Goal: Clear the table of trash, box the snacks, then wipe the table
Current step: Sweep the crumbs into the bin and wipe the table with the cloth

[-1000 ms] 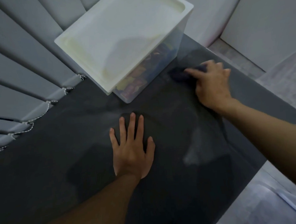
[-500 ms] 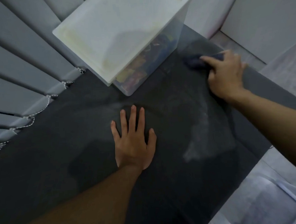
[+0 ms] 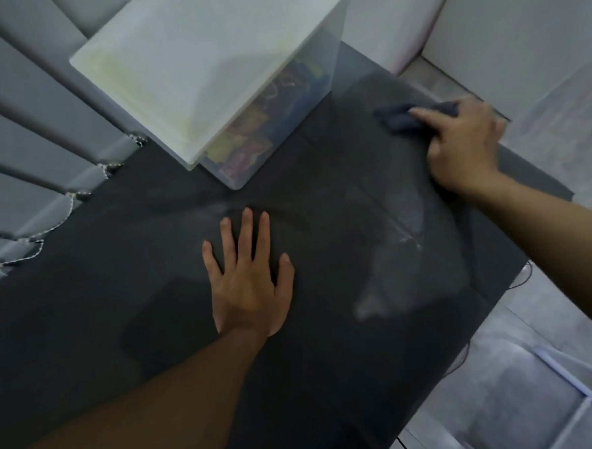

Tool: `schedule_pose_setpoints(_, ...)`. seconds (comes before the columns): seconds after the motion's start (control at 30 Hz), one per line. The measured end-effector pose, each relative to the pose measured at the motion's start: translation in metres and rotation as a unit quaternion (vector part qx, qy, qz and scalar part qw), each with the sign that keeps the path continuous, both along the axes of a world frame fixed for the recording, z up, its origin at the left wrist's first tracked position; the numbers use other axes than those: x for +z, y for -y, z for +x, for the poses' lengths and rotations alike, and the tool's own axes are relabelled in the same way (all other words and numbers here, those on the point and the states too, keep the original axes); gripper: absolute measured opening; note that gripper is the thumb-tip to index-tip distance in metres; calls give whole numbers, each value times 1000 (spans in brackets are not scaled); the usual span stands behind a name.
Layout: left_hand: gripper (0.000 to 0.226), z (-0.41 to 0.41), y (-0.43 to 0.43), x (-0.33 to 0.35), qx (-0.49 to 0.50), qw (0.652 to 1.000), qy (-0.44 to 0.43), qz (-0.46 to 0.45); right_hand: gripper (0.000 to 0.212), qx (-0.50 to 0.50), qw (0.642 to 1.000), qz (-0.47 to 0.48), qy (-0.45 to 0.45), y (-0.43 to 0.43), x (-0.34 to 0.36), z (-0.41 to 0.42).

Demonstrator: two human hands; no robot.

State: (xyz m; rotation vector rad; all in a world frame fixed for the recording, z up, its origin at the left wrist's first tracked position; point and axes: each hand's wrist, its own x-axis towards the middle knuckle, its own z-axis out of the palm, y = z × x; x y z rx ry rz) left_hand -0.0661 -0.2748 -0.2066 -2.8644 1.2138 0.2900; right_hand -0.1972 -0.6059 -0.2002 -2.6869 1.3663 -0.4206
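Nearest, the left hand [image 3: 249,281] is laid flat on the dark grey matte surface [image 3: 86,304], with fingers straight and spread and nothing held. Pale, smeared wipe marks [image 3: 392,253] are seen to its right. Farther out, near the far right edge, a crumpled dark blue cloth [image 3: 399,119] is pressed onto the surface by the right hand [image 3: 462,147]. The forefinger is stretched over it and the other fingers are curled about its bunched end. The cloth is judged soft, light and limp. It is best gripped as a wad under the palm, so that it is not dragged loose. Beyond, coloured snack packets [image 3: 249,147] are seen through a translucent plastic box [image 3: 331,68] closed by a white lid [image 3: 204,67].
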Motion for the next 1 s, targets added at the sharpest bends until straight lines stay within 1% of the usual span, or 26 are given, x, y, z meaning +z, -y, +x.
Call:
schedule_pose_setpoints(0.03, 70, 0, 0, 0, 1, 1000, 0, 0, 51, -71, 997, 25, 8, 5, 1, 0)
schedule_pose_setpoints(0.07, 70, 0, 0, 0, 1, 1000, 1, 0, 50, -109, 993, 47, 11, 3, 1, 1)
schedule_pose_setpoints(0.1, 70, 0, 1, 0, 0, 1000, 3, 0, 50, -110, 992, 59, 10, -5, 2, 1)
schedule_pose_setpoints(0.13, 69, 0, 1, 0, -1, 1000, 5, 1, 49, -82, 995, 56, 19, -17, 2, 1)
schedule_pose_setpoints(0.2, 69, 0, 1, 0, -1, 1000, 8, 1, 46, 25, 998, 32, 38, -48, -4, -7)
schedule_pose_setpoints(0.3, 69, -1, 0, -1, -1, 1000, 13, 0, 42, 208, 978, -1, 10, -71, -8, -30)
schedule_pose_setpoints(0.33, 70, -1, 1, -1, -1, 1000, 11, 0, 43, 237, 972, -6, -9, -64, -6, -35)
schedule_pose_setpoints(0.37, 70, -1, 0, -1, -2, 1000, 9, 1, 45, 234, 972, -13, -25, -54, -4, -38)
schedule_pose_setpoints(0.4, 70, -1, 0, -1, -3, 1000, 9, 1, 46, 201, 979, -17, -28, -44, -3, -40)
schedule_pose_setpoints(0.47, 70, 0, 0, -1, -6, 1000, 9, 0, 47, 68, 998, 6, 1, -30, -3, -42)
schedule_pose_setpoints(0.5, 69, -1, 0, -1, -7, 1000, 10, -3, 47, -6, 1000, 24, 18, -30, -3, -41)
schedule_pose_setpoints(0.53, 68, -1, 0, -2, -8, 1000, 11, -7, 47, -55, 998, 36, 26, -36, -2, -38)
schedule_pose_setpoints(0.57, 67, -2, 0, -2, -12, 1000, 13, -12, 47, -69, 997, 38, 27, -48, -2, -36)
schedule_pose_setpoints(0.6, 65, -2, 0, -2, -17, 1000, 12, -17, 47, -54, 997, 38, 28, -63, -2, -35)
schedule_pose_setpoints(0.67, 62, -3, 1, -1, -38, 999, 5, -32, 46, 41, 998, 33, 29, -90, -3, -41)
schedule_pose_setpoints(0.73, 59, -3, 1, 0, -77, 996, 7, -37, 44, 166, 986, 24, 10, -104, -3, -59)
schedule_pose_setpoints(0.77, 59, -4, 1, 0, -97, 995, 6, -34, 44, 212, 977, 16, -9, -102, -1, -69)
schedule_pose_setpoints(0.8, 59, -5, 1, 0, -114, 993, 2, -33, 44, 233, 972, 3, -30, -95, 0, -78)
schedule_pose_setpoints(0.83, 59, -6, 1, 1, -125, 992, 1, -34, 45, 226, 973, -6, -43, -86, 1, -85)
schedule_pose_setpoints(0.87, 59, -7, 1, 2, -128, 991, 1, -35, 45, 185, 982, -8, -44, -78, 3, -91)
schedule_pose_setpoints(0.93, 59, -10, 4, 6, -122, 992, 6, -33, 47, 26, 999, 18, -20, -70, 4, -97)
schedule_pose_setpoints(0.97, 60, -12, 8, 8, -114, 993, 9, -37, 48, -55, 998, 38, -1, -73, 4, -97)
schedule_pose_setpoints(1.0, 60, -14, 14, 12, -102, 994, 8, -46, 48, -102, 993, 53, 12, -81, 4, -95)
